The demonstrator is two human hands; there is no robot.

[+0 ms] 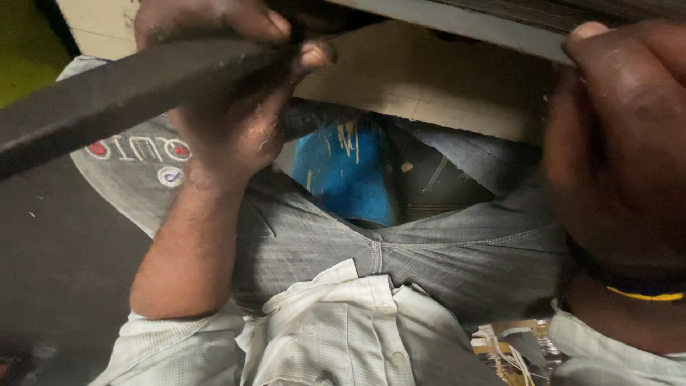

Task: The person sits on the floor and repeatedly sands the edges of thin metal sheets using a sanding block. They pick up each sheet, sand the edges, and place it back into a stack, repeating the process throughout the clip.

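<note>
Left hand point(236, 93) is gripping a dark strip point(121, 89), looking matt, slightly gritty, rubber-like. Right hand point(614, 143) is pressing a smooth grey metal-looking edge point(457, 21). Jeans point(443, 250): woven denim, faded. Shirt point(343, 322): pale cloth, finely textured. Blue stool point(350, 175) is showing scuffed plastic.

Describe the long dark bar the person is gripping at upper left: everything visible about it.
The dark bar is long, flat and matte black, seemingly rubber or coated metal, faintly speckled. It slants from the left edge up toward top centre. The left hand wraps its upper end, fingers over the top, thumb beneath. Its far end is hidden behind the hand. The right hand is apart from it.
</note>
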